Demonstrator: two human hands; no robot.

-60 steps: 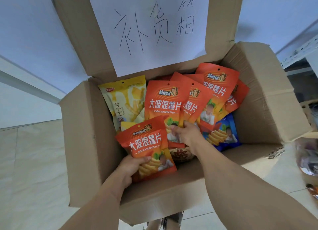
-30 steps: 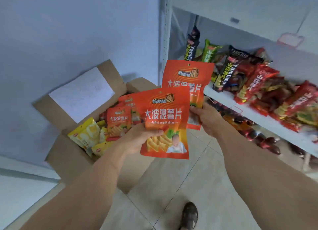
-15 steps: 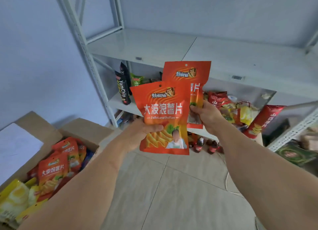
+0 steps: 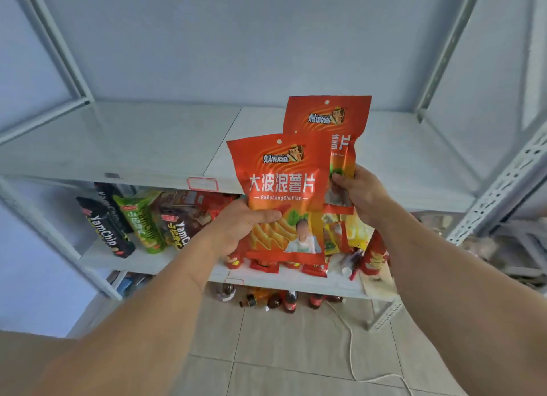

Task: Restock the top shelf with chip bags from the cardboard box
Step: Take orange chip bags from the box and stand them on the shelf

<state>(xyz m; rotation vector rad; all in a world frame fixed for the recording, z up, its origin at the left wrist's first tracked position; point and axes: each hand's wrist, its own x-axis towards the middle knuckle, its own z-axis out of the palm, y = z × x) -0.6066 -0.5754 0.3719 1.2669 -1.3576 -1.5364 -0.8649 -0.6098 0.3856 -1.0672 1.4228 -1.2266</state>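
Pinching one glossy orange-red chip bag [image 4: 281,200] upright, the left hand [image 4: 239,226] is holding it before the white metal top shelf [image 4: 148,141]; the right hand [image 4: 359,192] is gripping a second matching orange-red bag [image 4: 328,120] just behind.

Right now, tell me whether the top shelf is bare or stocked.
Bare: the top shelf shows only its white surface, and both chip bags are in the hands.

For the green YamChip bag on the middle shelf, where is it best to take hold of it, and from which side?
Grip the green YamChip bag at its upper part, coming from the front. It stands leaning between a black bag and a brown bag, so its sides look crowded, while its top edge faces the aisle. The top shelf just above limits reaching down from overhead.
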